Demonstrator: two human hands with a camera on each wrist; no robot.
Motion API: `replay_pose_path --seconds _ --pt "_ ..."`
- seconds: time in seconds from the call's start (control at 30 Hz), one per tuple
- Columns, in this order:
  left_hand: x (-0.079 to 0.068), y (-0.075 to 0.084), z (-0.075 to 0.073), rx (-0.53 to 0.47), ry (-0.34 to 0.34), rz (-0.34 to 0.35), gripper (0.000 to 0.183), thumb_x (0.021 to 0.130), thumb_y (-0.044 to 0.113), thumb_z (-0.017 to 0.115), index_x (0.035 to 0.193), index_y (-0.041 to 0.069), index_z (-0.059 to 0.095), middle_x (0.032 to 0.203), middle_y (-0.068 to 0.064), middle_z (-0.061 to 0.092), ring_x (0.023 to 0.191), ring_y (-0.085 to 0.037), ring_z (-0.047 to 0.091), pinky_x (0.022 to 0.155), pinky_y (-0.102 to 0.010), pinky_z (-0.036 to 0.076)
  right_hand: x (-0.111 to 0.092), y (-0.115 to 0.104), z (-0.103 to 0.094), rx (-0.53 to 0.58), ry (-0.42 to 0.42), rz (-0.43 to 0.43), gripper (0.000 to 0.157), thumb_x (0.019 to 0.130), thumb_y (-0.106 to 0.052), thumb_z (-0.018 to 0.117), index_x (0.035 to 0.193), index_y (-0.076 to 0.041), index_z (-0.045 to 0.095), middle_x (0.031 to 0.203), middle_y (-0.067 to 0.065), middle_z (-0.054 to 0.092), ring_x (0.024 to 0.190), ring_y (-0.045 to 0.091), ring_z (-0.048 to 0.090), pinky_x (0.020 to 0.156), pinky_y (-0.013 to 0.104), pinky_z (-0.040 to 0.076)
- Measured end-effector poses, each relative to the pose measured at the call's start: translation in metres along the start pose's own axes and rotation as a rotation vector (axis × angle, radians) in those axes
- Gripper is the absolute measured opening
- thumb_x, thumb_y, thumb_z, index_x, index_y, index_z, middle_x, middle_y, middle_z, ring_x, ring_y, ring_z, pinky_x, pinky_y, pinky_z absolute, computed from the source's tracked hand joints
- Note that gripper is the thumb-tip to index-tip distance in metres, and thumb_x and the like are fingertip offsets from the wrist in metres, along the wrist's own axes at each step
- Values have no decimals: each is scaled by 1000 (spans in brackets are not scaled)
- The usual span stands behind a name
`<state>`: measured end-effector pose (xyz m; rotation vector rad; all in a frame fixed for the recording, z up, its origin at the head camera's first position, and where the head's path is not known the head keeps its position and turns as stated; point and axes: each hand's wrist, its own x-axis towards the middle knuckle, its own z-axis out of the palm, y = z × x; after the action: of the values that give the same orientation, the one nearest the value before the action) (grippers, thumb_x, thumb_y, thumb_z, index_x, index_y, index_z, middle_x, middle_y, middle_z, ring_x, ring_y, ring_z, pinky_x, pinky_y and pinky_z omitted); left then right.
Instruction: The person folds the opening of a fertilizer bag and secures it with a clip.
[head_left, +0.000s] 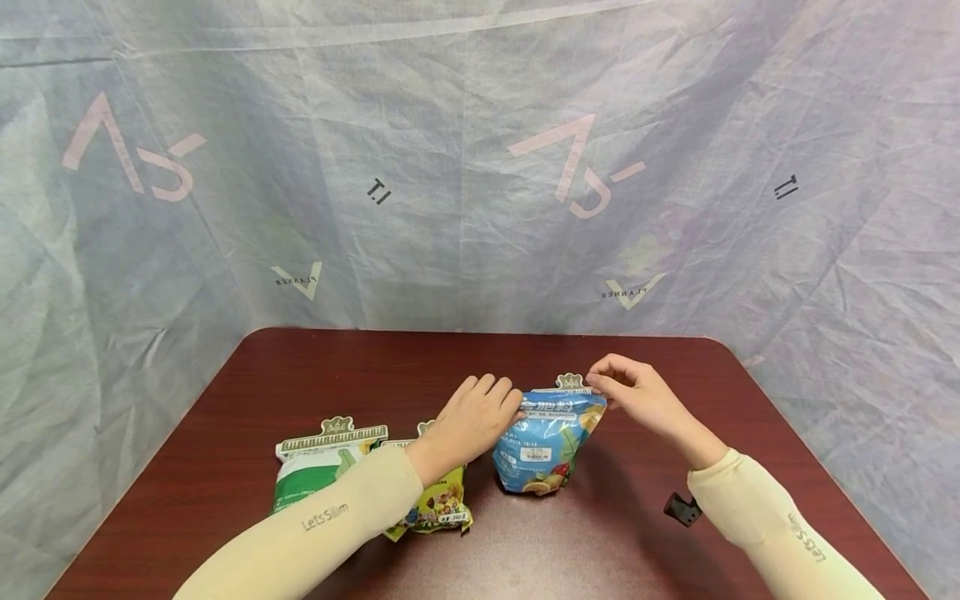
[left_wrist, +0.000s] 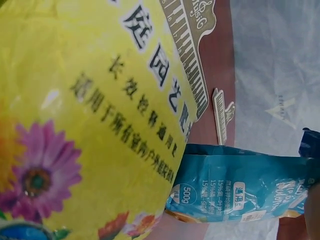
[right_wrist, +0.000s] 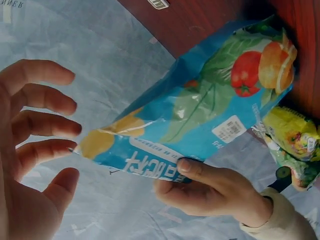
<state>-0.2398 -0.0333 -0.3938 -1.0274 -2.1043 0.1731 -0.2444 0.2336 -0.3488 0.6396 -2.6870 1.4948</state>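
Observation:
A blue bag of fertilizer (head_left: 536, 454), printed with fruit and vegetables, stands upright at the middle of the table. My left hand (head_left: 480, 408) pinches its top edge near the left corner; the right wrist view shows the thumb (right_wrist: 192, 169) on the printed face. At the opposite top corner is my right hand (head_left: 637, 396), its fingers (right_wrist: 47, 122) loosely bent and spread from the thumb, fingertips right by the corner. Behind the bag lies a flat clip (left_wrist: 222, 115) with a piano-key pattern, partly hidden in the head view.
Left of the blue bag, a yellow flower-printed bag (head_left: 442, 500) is partly covered by my left forearm. Beside it is a green and white bag (head_left: 296, 475) with a piano-key clip (head_left: 337, 429) along its top. Grey printed cloth (head_left: 465, 208) hangs behind the dark red table (head_left: 637, 533).

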Motion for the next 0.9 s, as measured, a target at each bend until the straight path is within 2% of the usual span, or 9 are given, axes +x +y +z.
replay_pose_path --seconds 0.17,0.27,0.37,0.47,0.6,0.77,0.9 --pt "1 -1 2 -1 24 13 26 96 35 45 85 11 46 78 -1 45 63 -16 40 55 -27 30 -3 -3 5 -127 87 -70 13 91 -30 58 95 -18 62 83 4 61 67 23 55 56 30 44" --pt "1 -2 3 12 50 27 27 97 35 44 84 11 45 75 -1 44 61 -15 39 54 -27 29 -4 -4 9 -184 134 -113 10 90 -30 60 94 -21 61 84 -2 62 69 22 57 57 30 44" --pt "2 -3 4 33 77 42 27 97 35 43 83 12 45 73 0 42 60 -15 38 54 -26 29 -3 -4 13 -238 179 -205 7 89 -24 61 93 -19 61 84 -8 61 72 14 57 59 30 47" --pt "1 -4 5 43 100 56 28 96 36 44 82 12 45 72 0 41 58 -14 36 53 -26 28 -3 -2 16 -290 218 -333 7 86 -16 64 92 -18 61 83 -11 58 73 8 55 60 27 47" --pt "1 -5 7 45 116 64 28 97 36 43 82 12 46 71 1 41 58 -14 34 52 -26 28 -3 0 20 -351 241 -475 13 82 -10 66 92 -17 60 84 -11 54 74 9 51 55 24 45" --pt "1 -7 11 37 134 72 30 98 37 38 83 12 47 71 1 42 58 -13 36 52 -25 26 -2 2 23 -444 248 -571 16 80 -13 68 93 -16 60 87 -10 52 80 13 49 53 19 44" --pt "1 -8 14 34 149 80 33 99 37 33 82 13 47 70 1 42 58 -13 35 52 -24 25 1 5 26 -526 260 -674 15 80 -21 65 93 -14 62 88 -8 54 78 12 47 57 18 41"
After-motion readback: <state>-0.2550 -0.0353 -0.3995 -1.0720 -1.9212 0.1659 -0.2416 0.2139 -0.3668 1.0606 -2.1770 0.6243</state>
